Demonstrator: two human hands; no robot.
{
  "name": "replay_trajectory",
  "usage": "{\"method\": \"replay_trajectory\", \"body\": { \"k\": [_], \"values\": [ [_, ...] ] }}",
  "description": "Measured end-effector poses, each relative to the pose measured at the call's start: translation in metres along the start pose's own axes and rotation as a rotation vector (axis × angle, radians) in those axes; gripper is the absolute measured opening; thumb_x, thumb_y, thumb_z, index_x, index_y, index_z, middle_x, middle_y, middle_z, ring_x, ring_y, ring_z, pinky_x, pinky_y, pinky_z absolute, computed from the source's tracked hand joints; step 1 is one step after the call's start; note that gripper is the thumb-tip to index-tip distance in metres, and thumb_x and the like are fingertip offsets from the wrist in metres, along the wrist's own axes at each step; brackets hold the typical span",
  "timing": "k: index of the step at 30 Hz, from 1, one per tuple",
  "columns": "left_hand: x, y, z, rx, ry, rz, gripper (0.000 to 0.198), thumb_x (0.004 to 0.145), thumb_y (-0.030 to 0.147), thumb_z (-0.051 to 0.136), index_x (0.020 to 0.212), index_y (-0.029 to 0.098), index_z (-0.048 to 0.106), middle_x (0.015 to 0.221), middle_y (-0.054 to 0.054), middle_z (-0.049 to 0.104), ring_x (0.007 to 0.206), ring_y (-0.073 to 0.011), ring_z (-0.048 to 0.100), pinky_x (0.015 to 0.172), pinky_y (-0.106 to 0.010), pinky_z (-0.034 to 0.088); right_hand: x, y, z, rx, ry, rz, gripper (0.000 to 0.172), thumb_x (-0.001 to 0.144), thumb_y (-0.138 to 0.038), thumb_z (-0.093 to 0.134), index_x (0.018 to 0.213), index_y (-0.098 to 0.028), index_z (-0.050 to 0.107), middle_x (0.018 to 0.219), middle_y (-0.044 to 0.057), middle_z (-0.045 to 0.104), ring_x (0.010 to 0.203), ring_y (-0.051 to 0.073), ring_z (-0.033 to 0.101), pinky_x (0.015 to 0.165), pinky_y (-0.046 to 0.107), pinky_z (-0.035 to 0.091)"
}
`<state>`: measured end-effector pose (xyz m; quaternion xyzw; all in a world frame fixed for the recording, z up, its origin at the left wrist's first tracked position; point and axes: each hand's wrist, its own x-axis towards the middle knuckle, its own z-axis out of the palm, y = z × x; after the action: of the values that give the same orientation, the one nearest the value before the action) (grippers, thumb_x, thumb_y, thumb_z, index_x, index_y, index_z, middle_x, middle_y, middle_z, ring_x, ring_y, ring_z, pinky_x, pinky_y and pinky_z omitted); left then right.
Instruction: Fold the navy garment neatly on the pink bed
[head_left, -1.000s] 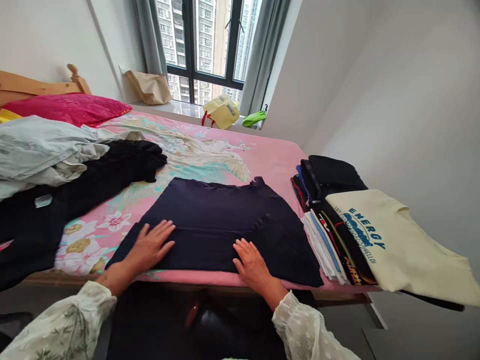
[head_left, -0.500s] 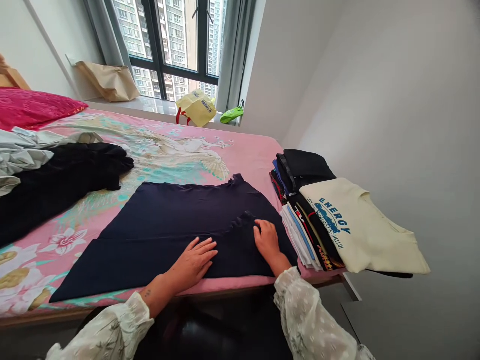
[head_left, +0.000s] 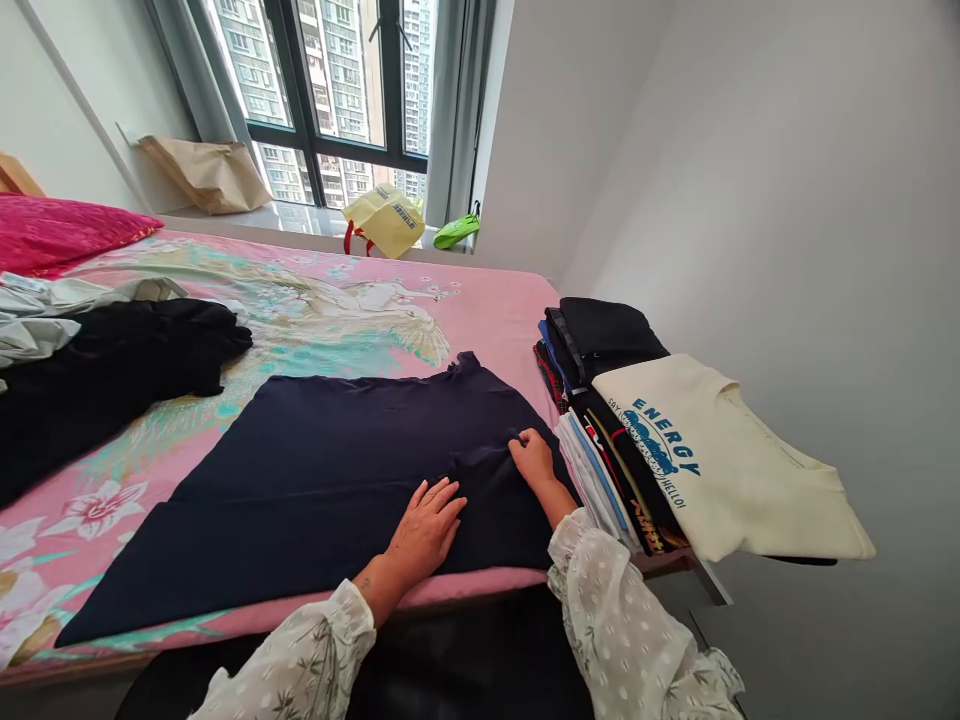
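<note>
A dark navy shirt (head_left: 322,450) lies spread on the bed near its front edge, with a long crease across it. My left hand (head_left: 427,525) rests flat on the shirt's lower right part, fingers stretched out. Further right, my right hand (head_left: 534,460) has its fingers curled and pinched on the shirt's cloth, close to the right end. Small wrinkles run from that pinch toward the middle. The shirt's far right corner (head_left: 469,365) is bunched up.
Folded clothes (head_left: 600,480) stand in a stack right of the shirt, with a cream printed T-shirt (head_left: 720,450) overhanging the bed edge. A black garment (head_left: 127,360) lies crumpled at left. Bags, including a yellow bag (head_left: 386,220), sit by the window.
My left hand has slid to the right across the shirt. My right fingers have closed on the cloth, and the ruffled edge near them now lies flatter.
</note>
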<state>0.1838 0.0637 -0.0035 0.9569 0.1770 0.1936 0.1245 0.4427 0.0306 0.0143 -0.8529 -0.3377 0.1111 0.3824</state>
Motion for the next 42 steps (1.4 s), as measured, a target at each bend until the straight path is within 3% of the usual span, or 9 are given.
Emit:
{"method": "replay_trajectory", "body": {
  "k": [4,7,11,14,19,23,29,35,42],
  "values": [
    [0.009,0.001,-0.007,-0.059,0.058,-0.057,0.033,0.087,0.024,0.045,0.117,0.023,0.058,0.129,-0.01,0.055,0.123,-0.0245,0.046,0.105,-0.046,0.033,0.006,0.01,-0.002,0.137,-0.058,0.037,0.026,0.066,-0.033,0.053,0.084,-0.017,0.064,0.074,0.003,0.065,0.07,0.017,0.059,0.067,0.026,0.044],
    [0.032,0.0,-0.02,-0.067,0.104,-0.255,0.033,0.088,0.036,0.045,0.114,0.02,0.056,0.12,-0.013,0.059,0.114,-0.0258,0.052,0.096,-0.043,0.039,0.011,0.006,-0.001,0.231,-0.115,0.023,0.022,0.064,-0.033,0.054,0.075,-0.017,0.063,0.064,0.0,0.061,0.059,0.014,0.054,0.058,0.024,0.041],
    [0.071,-0.013,-0.03,-0.124,-0.067,-0.587,0.044,0.08,0.046,0.053,0.115,0.018,0.054,0.094,-0.011,0.066,0.1,-0.0287,0.058,0.09,-0.045,0.038,0.003,0.004,-0.002,0.341,-0.113,-0.014,0.019,0.065,-0.031,0.049,0.074,-0.018,0.058,0.055,-0.004,0.053,0.05,0.011,0.046,0.051,0.022,0.037],
    [0.09,-0.028,-0.027,-0.346,-0.177,-0.714,0.048,0.07,0.023,0.06,0.118,0.021,0.052,0.088,-0.005,0.066,0.091,-0.0226,0.06,0.082,-0.035,0.041,-0.008,0.008,-0.007,0.408,-0.089,-0.04,0.023,0.064,-0.029,0.045,0.081,-0.018,0.055,0.06,-0.003,0.056,0.052,0.012,0.048,0.052,0.022,0.039],
    [0.095,-0.036,-0.017,-0.551,-0.205,-0.68,0.064,0.058,0.003,0.049,0.119,0.022,0.053,0.076,0.002,0.059,0.061,-0.0094,0.054,0.053,-0.02,0.038,-0.016,0.011,-0.015,0.476,-0.085,-0.111,0.038,0.057,-0.022,0.043,0.093,-0.018,0.056,0.094,0.004,0.064,0.086,0.017,0.059,0.078,0.027,0.046],
    [0.092,-0.033,-0.016,-0.763,-0.24,-0.597,0.05,0.059,0.008,0.053,0.107,0.021,0.058,0.058,0.008,0.044,0.049,-0.0068,0.042,0.048,-0.018,0.033,-0.017,0.007,-0.017,0.48,-0.115,-0.127,0.033,0.058,-0.021,0.044,0.087,-0.018,0.057,0.087,0.002,0.063,0.083,0.017,0.058,0.079,0.028,0.045],
    [0.095,-0.037,-0.013,-0.538,-0.12,-0.618,0.014,0.073,0.03,0.057,0.083,0.02,0.06,0.07,0.003,0.059,0.065,-0.0116,0.054,0.061,-0.023,0.04,-0.007,0.009,-0.011,0.464,-0.104,-0.086,0.018,0.063,-0.027,0.047,0.077,-0.02,0.054,0.066,-0.002,0.056,0.06,0.013,0.05,0.061,0.024,0.044],
    [0.097,-0.035,-0.014,-0.417,-0.1,-0.707,0.039,0.075,0.042,0.058,0.108,0.022,0.057,0.078,-0.001,0.063,0.075,-0.0173,0.06,0.066,-0.027,0.042,0.004,0.013,-0.007,0.441,-0.047,-0.054,0.023,0.066,-0.033,0.049,0.084,-0.019,0.054,0.073,-0.001,0.058,0.066,0.014,0.052,0.066,0.026,0.044],
    [0.098,-0.023,-0.021,-0.302,-0.196,-0.584,0.044,0.071,0.01,0.045,0.11,0.028,0.058,0.099,-0.001,0.064,0.091,-0.0171,0.059,0.081,-0.028,0.042,0.0,0.01,-0.01,0.454,-0.155,-0.07,0.044,0.057,-0.02,0.041,0.099,-0.021,0.055,0.072,-0.003,0.06,0.06,0.013,0.053,0.057,0.023,0.043]
  ]
}}
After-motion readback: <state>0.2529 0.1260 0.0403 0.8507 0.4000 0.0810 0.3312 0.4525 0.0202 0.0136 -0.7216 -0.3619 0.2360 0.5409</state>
